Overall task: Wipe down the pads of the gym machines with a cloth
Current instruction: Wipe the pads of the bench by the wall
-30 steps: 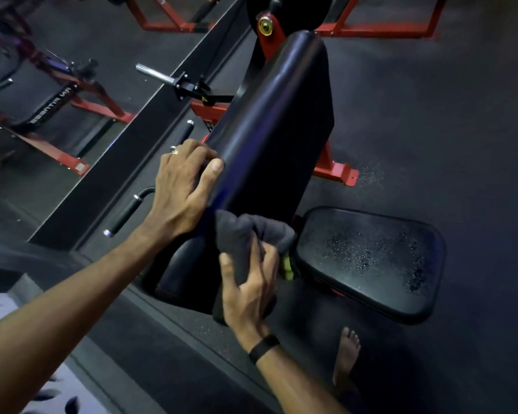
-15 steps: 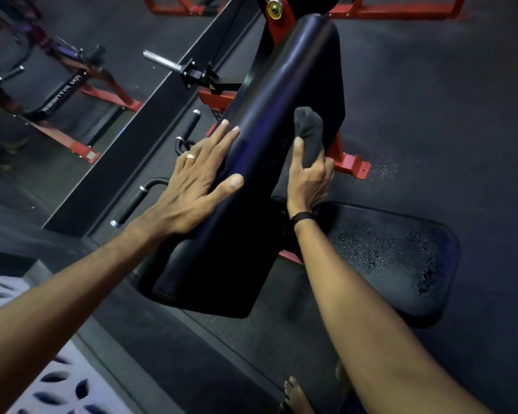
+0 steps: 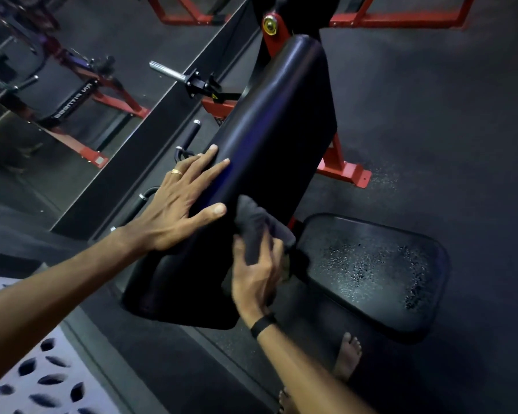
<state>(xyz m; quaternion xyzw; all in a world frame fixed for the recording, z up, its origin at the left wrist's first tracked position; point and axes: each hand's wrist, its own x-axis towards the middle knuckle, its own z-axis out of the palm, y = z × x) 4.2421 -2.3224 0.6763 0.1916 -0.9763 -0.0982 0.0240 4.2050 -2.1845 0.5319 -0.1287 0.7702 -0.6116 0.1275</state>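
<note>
A red steel frame (image 3: 340, 167) carries the machine, its foot plate bolted flat to the dark rubber floor (image 3: 431, 115) just beyond the long black back pad (image 3: 269, 138). A yellow pivot cap (image 3: 269, 25) sits on the red upright above the pad's top end. To the pad's left, a chrome weight peg (image 3: 168, 72) juts out from a black collar, and two black-gripped handles (image 3: 190, 135) stand low beside it, partly hidden behind the left hand (image 3: 174, 207). A mirror (image 3: 57, 94) along the wall reflects other red-framed machines. A bare foot (image 3: 348, 355) stands on the floor under the seat pad (image 3: 368, 273), whose black vinyl shows a scatter of pale speckles.

The back pad is smooth, glossy and tilted, with a blue sheen down its left edge. The left hand lies flat on that edge with fingers spread and straight, a gold ring (image 3: 176, 172) on one finger, its grip released and only pressing on the pad. The right hand (image 3: 256, 279), with a black band (image 3: 263, 323) at the wrist, is blurred; its grip is clenched round a dark grey cloth (image 3: 256, 225), which is bunched and pressed against the lower right face of the back pad, just beside the left thumb and next to the near end of the seat pad.
</note>
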